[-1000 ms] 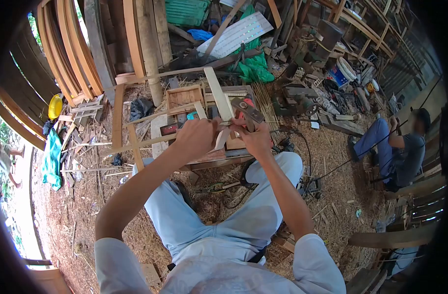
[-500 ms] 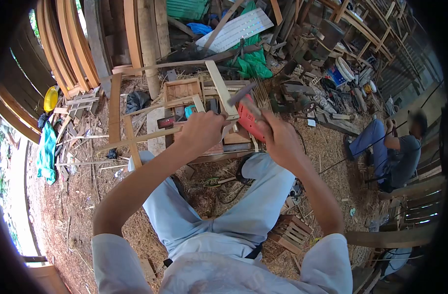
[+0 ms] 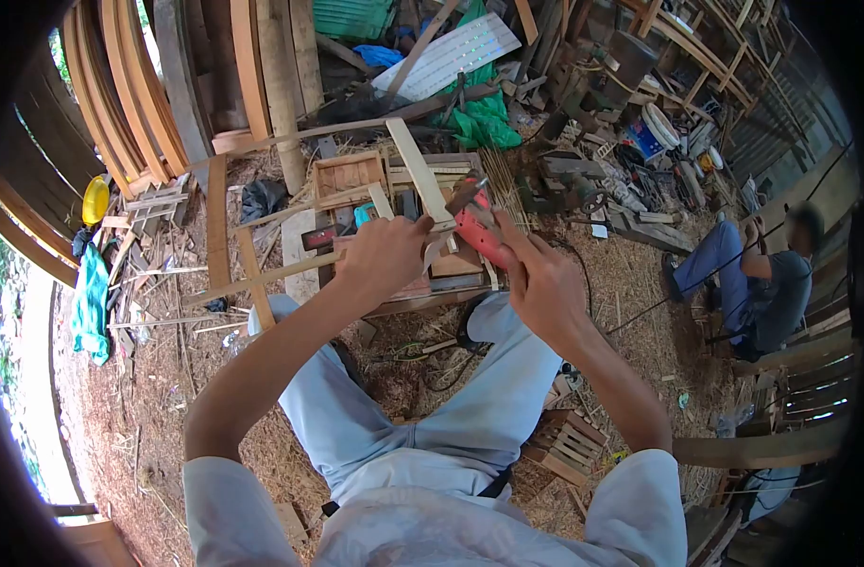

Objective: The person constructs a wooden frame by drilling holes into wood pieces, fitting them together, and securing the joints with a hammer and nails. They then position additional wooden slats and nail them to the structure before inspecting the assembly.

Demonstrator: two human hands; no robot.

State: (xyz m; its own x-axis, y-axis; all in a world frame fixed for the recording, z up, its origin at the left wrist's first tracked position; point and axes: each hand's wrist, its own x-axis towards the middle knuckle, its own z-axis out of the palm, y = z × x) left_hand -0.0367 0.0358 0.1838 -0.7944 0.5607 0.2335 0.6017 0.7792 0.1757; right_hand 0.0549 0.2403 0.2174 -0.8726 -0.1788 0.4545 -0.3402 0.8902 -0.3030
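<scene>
My left hand [image 3: 386,255] is closed round pale wooden strips where they meet. One wooden strip [image 3: 290,271] runs out to the left from under it, and a wider pale slat [image 3: 417,170] slants up and away from the joint. In my right hand [image 3: 548,283] is a hammer [image 3: 482,210], gripped by its wooden handle. Its dark head, smeared by motion, is close over the joint, beside my left fingertips. Behind the hammer, a red power tool [image 3: 488,244] lies on the low work surface, partly hidden by my right hand.
An open wooden box [image 3: 349,177] sits on the work surface beyond my hands. Wood shavings cover the floor [image 3: 167,406]. A slatted wooden block [image 3: 566,444] lies by my right leg. At the right sits another person [image 3: 772,293]. Long planks [image 3: 134,85] lean at the back left.
My right hand has swung the hammer, its head coming down and changing angle near the joint. The left hand stays on the wooden strips. The view has shifted slightly.
</scene>
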